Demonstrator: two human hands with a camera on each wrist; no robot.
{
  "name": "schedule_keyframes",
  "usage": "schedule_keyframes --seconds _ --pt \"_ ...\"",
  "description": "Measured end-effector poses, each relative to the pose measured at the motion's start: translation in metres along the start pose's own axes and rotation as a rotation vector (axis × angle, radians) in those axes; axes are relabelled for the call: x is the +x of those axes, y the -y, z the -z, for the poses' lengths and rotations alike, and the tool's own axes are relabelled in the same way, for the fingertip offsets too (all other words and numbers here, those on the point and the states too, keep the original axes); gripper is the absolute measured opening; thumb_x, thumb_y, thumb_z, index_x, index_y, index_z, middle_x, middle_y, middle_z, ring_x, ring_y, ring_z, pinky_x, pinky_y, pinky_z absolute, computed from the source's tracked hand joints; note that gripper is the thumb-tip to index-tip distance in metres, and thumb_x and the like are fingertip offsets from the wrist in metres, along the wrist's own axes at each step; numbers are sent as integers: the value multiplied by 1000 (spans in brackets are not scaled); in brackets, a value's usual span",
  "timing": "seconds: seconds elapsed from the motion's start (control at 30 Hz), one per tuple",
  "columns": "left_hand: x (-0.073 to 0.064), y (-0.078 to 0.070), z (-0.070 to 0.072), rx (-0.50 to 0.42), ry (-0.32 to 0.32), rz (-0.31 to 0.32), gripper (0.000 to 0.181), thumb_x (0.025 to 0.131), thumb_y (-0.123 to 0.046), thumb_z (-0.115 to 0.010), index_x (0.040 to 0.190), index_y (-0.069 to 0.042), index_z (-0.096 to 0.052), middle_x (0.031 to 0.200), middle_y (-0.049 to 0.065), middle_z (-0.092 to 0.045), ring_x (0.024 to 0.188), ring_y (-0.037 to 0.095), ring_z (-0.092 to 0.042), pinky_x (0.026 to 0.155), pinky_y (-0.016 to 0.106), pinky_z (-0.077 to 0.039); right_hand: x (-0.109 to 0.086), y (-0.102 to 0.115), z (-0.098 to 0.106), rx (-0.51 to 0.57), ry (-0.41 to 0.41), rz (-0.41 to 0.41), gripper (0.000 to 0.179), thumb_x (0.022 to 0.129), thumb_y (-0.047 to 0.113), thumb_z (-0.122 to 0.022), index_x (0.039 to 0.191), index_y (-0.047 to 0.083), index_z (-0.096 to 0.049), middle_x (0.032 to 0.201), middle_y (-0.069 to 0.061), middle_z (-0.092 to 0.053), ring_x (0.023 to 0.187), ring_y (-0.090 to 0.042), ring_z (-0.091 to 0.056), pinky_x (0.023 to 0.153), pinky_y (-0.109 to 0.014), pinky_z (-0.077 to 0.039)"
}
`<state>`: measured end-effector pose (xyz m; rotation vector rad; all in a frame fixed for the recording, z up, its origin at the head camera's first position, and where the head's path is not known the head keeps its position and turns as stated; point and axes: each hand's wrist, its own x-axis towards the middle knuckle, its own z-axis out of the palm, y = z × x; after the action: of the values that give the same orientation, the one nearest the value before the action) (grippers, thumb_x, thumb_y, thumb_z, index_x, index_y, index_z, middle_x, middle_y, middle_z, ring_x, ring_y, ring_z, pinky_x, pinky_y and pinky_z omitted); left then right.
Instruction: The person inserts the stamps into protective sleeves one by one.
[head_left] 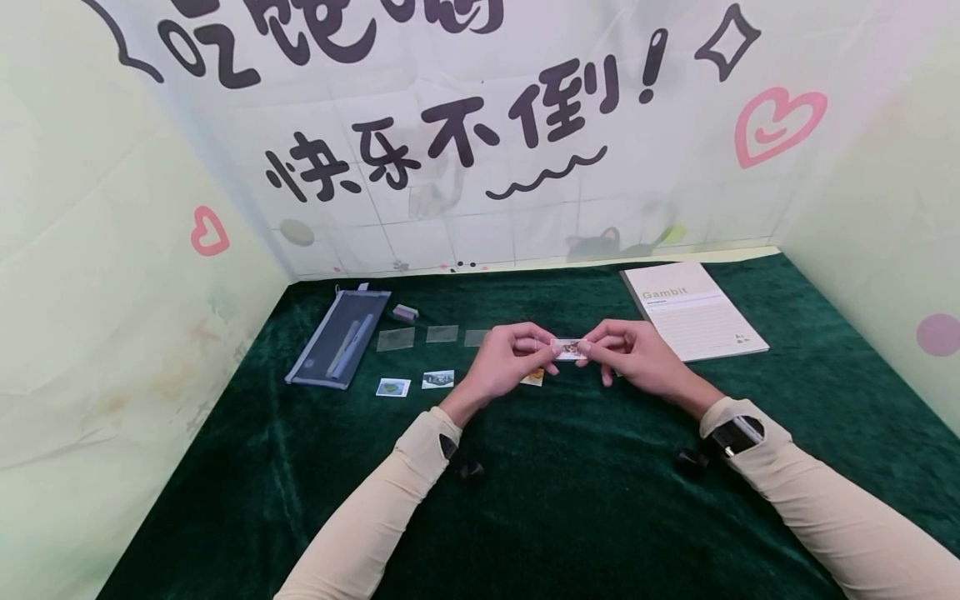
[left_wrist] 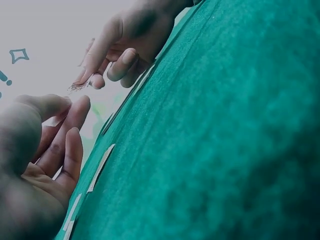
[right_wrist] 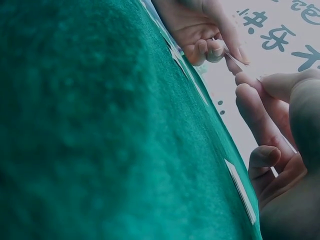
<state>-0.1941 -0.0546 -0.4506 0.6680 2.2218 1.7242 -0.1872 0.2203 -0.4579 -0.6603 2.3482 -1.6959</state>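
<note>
Above the green cloth, my left hand (head_left: 504,360) and right hand (head_left: 639,357) pinch opposite ends of a small stamp (head_left: 568,349) between thumbs and fingers. It seems to sit in a clear sleeve; its picture is brown and red on white. Under the left hand, an orange stamp (head_left: 533,378) lies partly hidden. Further left lie a blue-green stamp (head_left: 392,387) and a grey-blue stamp (head_left: 438,380). Behind them is a row of clear sleeves (head_left: 396,339), one partly covered by my left hand. A thin white piece (right_wrist: 241,192) lies on the cloth below the right hand.
A translucent zip pencil case (head_left: 313,367) with pens inside lies at the left, beside a small purple-and-white eraser (head_left: 406,312). A notebook (head_left: 697,312) marked Gambit lies behind the right hand. Printed fabric walls (head_left: 465,225) border the table at back and sides.
</note>
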Motion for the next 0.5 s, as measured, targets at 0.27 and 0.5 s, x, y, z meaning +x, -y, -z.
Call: schedule_keyframes --seconds 0.27,0.5 --pt "0 0 0 -4 22 -29 23 107 -33 -71 121 -15 -76 108 16 -83 92 20 -81 81 27 -56 0 1 -3 8 0 12 26 110 29 -66 122 5 -71 101 -15 -82 62 -27 -69 65 -32 -57" --pt "1 -1 3 -30 -14 -6 23 107 -32 -72 121 -15 -76 107 20 -82 91 21 -81 79 26 -58 0 3 -2 -16 -7 10 21 110 28 -67 119 9 -71 101 -13 -82 65 -25 -67 63 -31 -52"
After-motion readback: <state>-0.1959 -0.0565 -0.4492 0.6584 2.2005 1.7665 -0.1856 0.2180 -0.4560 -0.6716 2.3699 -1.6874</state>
